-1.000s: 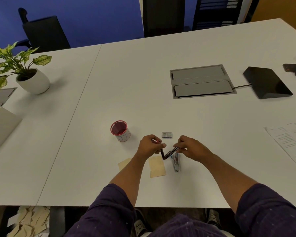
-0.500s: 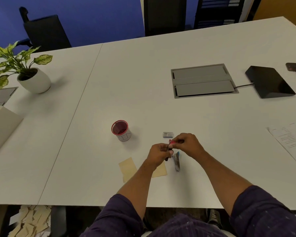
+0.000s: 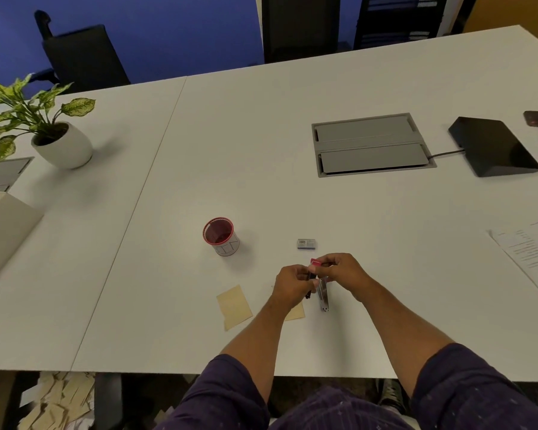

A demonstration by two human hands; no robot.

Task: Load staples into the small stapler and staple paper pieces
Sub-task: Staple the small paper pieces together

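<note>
The small stapler (image 3: pixel 323 297) lies opened near the table's front, its metal base pointing toward me and its red-tipped top arm raised between my hands. My left hand (image 3: pixel 292 285) pinches the dark top arm from the left. My right hand (image 3: pixel 342 273) grips the red end from the right. A small staple box (image 3: pixel 306 243) lies just beyond my hands. One tan paper piece (image 3: pixel 234 306) lies to the left; a second tan piece (image 3: pixel 296 312) is partly hidden under my left wrist.
A red-rimmed cup (image 3: pixel 221 235) stands left of the staple box. A potted plant (image 3: pixel 52 131) is far left, a grey cable hatch (image 3: pixel 370 145) and a black device (image 3: pixel 494 147) at the back right, printed sheets (image 3: pixel 531 249) at the right edge.
The stapler's top arm has swung from a low slant to nearly upright. My left hand moved right and closer to my right hand, uncovering more of the left paper piece.
</note>
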